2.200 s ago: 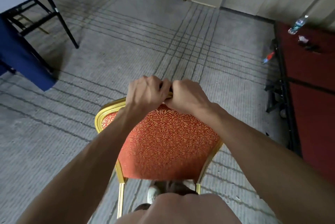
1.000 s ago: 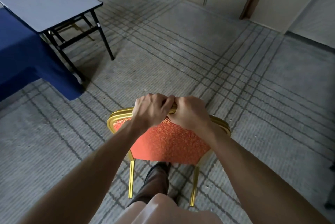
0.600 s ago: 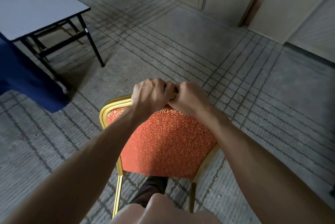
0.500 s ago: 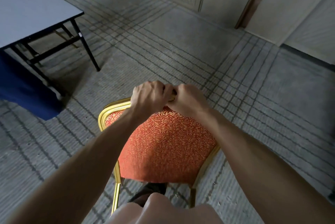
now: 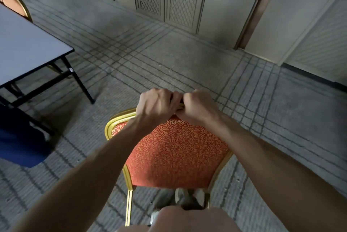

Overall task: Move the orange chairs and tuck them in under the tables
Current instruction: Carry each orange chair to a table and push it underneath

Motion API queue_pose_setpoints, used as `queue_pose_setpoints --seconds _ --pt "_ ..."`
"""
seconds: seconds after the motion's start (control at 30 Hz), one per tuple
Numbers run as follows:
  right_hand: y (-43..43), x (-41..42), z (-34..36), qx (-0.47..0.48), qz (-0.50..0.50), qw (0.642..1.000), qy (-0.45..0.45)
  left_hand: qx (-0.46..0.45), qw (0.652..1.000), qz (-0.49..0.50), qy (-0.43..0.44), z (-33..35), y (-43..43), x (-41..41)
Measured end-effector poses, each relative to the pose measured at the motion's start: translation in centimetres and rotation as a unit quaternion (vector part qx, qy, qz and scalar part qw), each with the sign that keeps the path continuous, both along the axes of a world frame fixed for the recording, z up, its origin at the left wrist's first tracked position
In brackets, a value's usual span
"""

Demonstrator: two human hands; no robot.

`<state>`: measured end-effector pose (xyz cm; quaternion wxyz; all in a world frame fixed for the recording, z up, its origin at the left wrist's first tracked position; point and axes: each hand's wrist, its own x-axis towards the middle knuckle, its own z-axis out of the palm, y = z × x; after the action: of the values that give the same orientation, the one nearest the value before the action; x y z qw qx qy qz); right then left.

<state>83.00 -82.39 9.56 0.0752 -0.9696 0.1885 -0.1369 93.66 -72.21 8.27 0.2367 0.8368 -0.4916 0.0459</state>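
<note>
An orange patterned chair (image 5: 174, 152) with a gold frame stands right in front of me on the carpet, its back toward me. My left hand (image 5: 155, 105) and my right hand (image 5: 197, 107) grip the top rail of the chair back side by side, knuckles almost touching. A grey-topped folding table (image 5: 28, 51) with black legs stands to the left, a short way from the chair. The seat is hidden behind the chair back.
A second orange chair back (image 5: 14, 2) shows beyond the table at the far left. A blue cloth (image 5: 16, 137) hangs under the table's near end. Panelled walls and a door frame (image 5: 253, 9) lie ahead. My knee and shoe are below the chair.
The chair and I have moved forward and turned; the wall is nearer and the table has shifted further left in view. Both hands keep their grip on the top rail.
</note>
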Motion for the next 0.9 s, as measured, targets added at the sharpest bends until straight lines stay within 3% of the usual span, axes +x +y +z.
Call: queue_pose_setpoints --seconds 0.1,0.23,0.43,0.53,0.6,0.77,0.9 --pt "-2.9 2.3 -0.7 -0.063 0.007 0.997 -0.045 -0.041 0.999 0.014 0.016 -0.4 -2.5 1.9" --pt "-7.5 5.3 -4.5 -0.080 0.011 0.996 -0.038 -0.032 0.995 0.082 0.052 -3.8 -6.7 4.3" --pt "-16.5 8.6 -8.7 -0.022 0.061 0.996 0.054 0.031 0.991 0.104 0.076 -7.8 -15.0 6.7" --pt "-20.8 10.6 -9.3 -0.032 0.095 0.986 0.135 0.067 0.986 0.124 0.094 -9.1 -18.8 8.0" --pt "-22.7 11.6 -9.5 -0.039 0.098 0.984 0.144 0.067 0.984 0.140 0.087 -9.6 -20.9 9.1" --pt "-27.5 16.4 -9.6 -0.019 -0.003 0.996 0.092 0.066 0.985 0.143 0.073 -8.0 -26.6 14.7" --pt "-29.9 20.9 -9.0 0.021 -0.036 0.999 -0.013 0.057 0.987 0.120 0.089 -6.9 -29.7 19.8"
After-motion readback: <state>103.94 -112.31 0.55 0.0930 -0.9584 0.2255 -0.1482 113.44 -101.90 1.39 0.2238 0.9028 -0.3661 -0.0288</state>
